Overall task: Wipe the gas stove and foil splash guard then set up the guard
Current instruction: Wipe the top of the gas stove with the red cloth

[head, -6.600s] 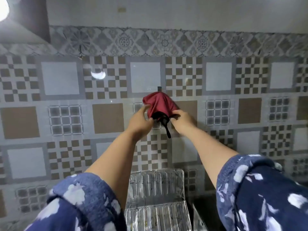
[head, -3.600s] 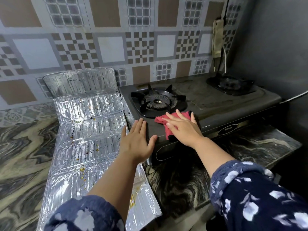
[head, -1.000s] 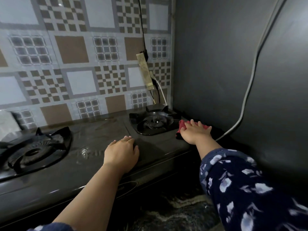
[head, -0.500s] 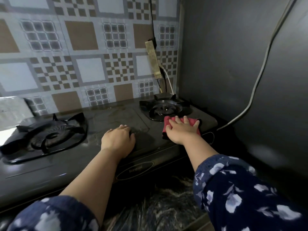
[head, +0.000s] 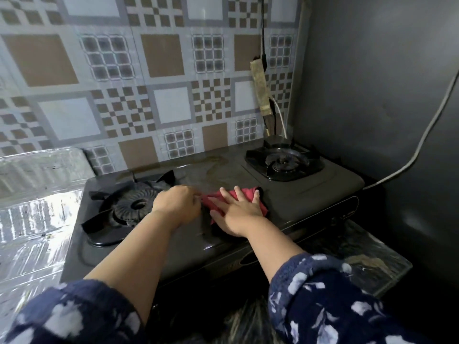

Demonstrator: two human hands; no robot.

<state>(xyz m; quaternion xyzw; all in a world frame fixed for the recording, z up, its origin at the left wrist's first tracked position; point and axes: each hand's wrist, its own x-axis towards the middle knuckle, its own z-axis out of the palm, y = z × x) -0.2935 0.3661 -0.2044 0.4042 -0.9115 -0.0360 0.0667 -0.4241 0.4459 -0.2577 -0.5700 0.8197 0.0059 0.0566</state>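
A black two-burner gas stove (head: 293, 202) fills the middle of the view. A red cloth (head: 208, 201) lies on its top between the left burner (head: 134, 206) and the right burner (head: 283, 162). My right hand (head: 239, 213) presses flat on the cloth with fingers spread. My left hand (head: 177, 204) sits just left of it, fingers curled, pinching the cloth's left edge. The foil splash guard (head: 32, 219) lies unfolded on the counter left of the stove, its far panel leaning against the tiled wall.
A dark wall (head: 372, 83) stands close on the stove's right, with a white cable (head: 422, 137) running down it. A power strip (head: 259, 88) hangs on the tiled wall above the right burner. Marbled counter (head: 372, 259) shows at the front right.
My right hand has slid the red cloth left, from beside the right burner to the middle of the stove. My left hand has left the stove top and taken the cloth's edge.
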